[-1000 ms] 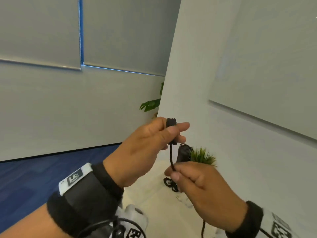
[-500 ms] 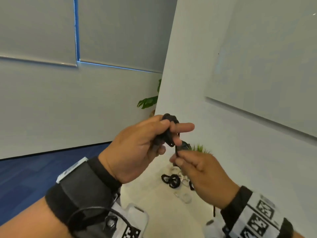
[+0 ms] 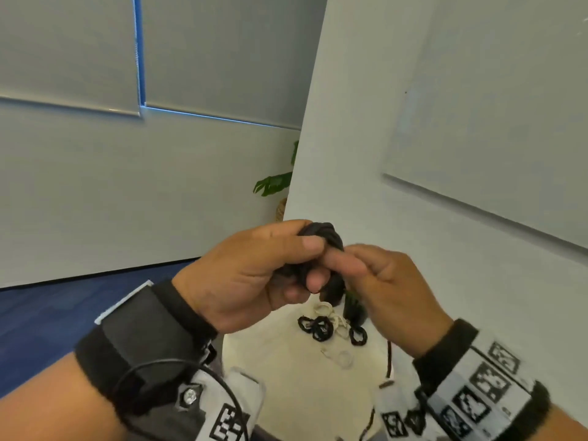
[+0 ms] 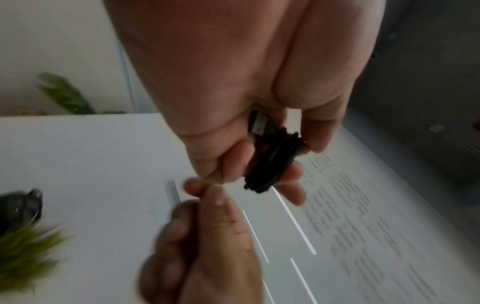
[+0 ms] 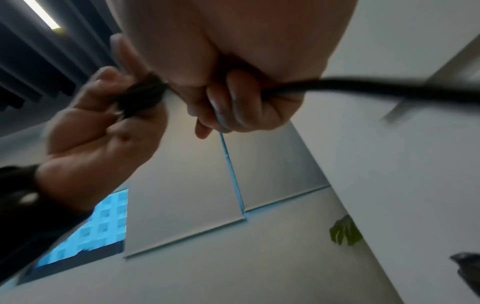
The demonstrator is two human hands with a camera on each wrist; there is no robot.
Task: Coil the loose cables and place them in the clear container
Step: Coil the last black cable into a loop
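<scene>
My left hand (image 3: 305, 262) grips a small bundle of coiled black cable (image 3: 323, 237) in front of my chest, thumb on top. My right hand (image 3: 350, 265) meets it from the right and pinches the same cable right at the coil. In the left wrist view the coil (image 4: 272, 162) sits between thumb and fingers, with a plug end (image 4: 259, 125) showing at the palm. In the right wrist view the loose run of cable (image 5: 363, 86) passes through my curled right fingers (image 5: 249, 102) and trails off to the right. A loose tail (image 3: 388, 358) hangs below my right wrist.
A cream table (image 3: 286, 383) lies below my hands. On it are several small black cable coils (image 3: 318, 327), white coils (image 3: 324, 310), a small clear object (image 3: 345, 359) and a dark pot with a grassy plant (image 3: 353, 308). White wall panels stand to the right.
My right hand has come up from below to meet the left hand. The stretch of cable between them is gone and the bundle in the left hand is thicker.
</scene>
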